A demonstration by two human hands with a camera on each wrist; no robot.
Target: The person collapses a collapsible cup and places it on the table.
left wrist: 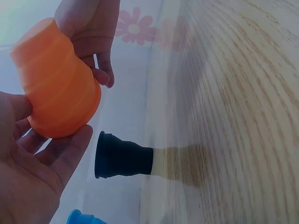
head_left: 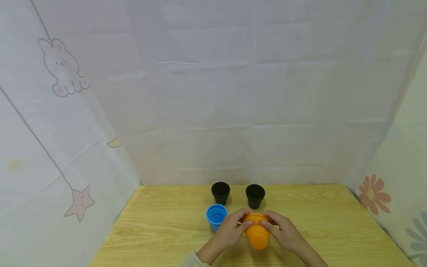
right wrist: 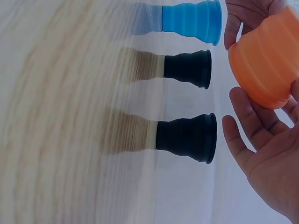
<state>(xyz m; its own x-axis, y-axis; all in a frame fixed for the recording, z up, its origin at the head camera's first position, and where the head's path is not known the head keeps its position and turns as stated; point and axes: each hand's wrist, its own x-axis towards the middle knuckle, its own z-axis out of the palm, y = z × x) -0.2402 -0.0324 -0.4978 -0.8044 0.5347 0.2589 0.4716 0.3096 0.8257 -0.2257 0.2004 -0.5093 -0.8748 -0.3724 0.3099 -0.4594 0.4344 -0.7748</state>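
An orange collapsible cup (head_left: 258,233) is held by both hands above the wooden table. It is tilted, its narrow base towards me and its wide rim facing away. My left hand (head_left: 231,229) grips its left side near the rim, thumb on the near side and fingers behind. On the right side, my right hand (head_left: 284,230) holds it the same way. The left wrist view shows the cup (left wrist: 58,81) raised off the wood between the two hands. A blue collapsible cup (head_left: 217,215) stands upright just beyond my left hand, partly covered by it in the head view.
Two black collapsible cups stand upright towards the back of the table (head_left: 160,222), a left one (head_left: 220,193) and a right one (head_left: 255,196). A pale cloth backdrop (head_left: 207,111) with printed figures rises behind the table and along both sides.
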